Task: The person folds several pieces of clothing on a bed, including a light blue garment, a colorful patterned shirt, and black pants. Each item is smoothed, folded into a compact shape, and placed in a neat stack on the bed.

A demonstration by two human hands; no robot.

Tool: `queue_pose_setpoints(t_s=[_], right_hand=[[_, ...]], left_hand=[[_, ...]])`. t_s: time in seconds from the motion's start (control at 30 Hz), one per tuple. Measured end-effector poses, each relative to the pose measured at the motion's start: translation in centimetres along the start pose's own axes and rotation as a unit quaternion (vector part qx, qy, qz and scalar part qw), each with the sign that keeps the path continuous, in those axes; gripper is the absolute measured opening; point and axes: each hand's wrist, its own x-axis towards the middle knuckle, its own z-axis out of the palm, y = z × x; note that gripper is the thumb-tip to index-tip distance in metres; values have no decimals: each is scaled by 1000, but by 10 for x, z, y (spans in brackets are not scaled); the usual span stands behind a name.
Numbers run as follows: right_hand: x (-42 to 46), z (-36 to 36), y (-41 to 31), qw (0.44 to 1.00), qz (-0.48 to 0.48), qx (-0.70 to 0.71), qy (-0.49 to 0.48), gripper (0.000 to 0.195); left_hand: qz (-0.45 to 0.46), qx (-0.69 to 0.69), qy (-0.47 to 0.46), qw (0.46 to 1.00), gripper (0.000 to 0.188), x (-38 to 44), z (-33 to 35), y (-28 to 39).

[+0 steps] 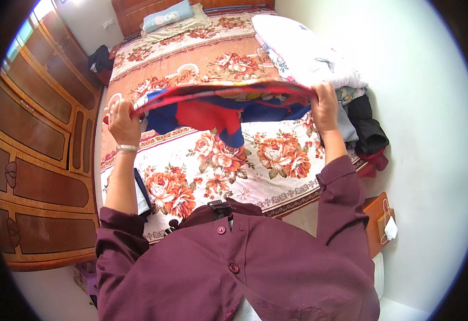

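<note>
A red, blue and patterned cloth item (208, 114), slightly blurred, is stretched between my hands above the bed; whether it is a garment cannot be told. My left hand (123, 120), with a silvery bracelet at the wrist, is closed on its left end. Its right end is gripped by my right hand (325, 106). Red edges run taut along the top, while blue and red parts hang down in the middle. Beneath it lies a floral bedspread (218, 156) over the bed.
Folded white bedding (306, 52) lies at the bed's right side, with dark clothes (364, 124) beside it. A blue pillow (169, 16) rests near the headboard (137, 16). Wooden wardrobes (49, 180) line the left. Folded cloth (142, 196) lies at the near left bed edge.
</note>
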Motion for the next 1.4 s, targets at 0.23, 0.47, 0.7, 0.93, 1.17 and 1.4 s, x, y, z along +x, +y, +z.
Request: queue_pose_setpoints(t_s=[0.23, 0.47, 0.7, 0.93, 1.17, 1.4], right_hand=[[-178, 44, 24, 984, 47, -92, -147, 16], [-374, 66, 0, 817, 333, -113, -457, 23], [-423, 96, 11, 800, 477, -43, -361, 29], [-417, 126, 34, 765, 545, -100, -329, 39], [-434, 130, 59, 717, 590, -83, -361, 37], [-442, 129, 63, 699, 646, 35, -303, 29]], left_hand=[[45, 18, -289, 956, 15, -179, 23, 3], [-82, 0, -732, 676, 14, -334, 24, 33], [-127, -33, -666, 734, 15, -367, 40, 36], [-138, 2, -574, 807, 39, -344, 77, 49], [-83, 63, -620, 777, 27, -351, 91, 51], [-69, 108, -669, 732, 22, -346, 95, 56]])
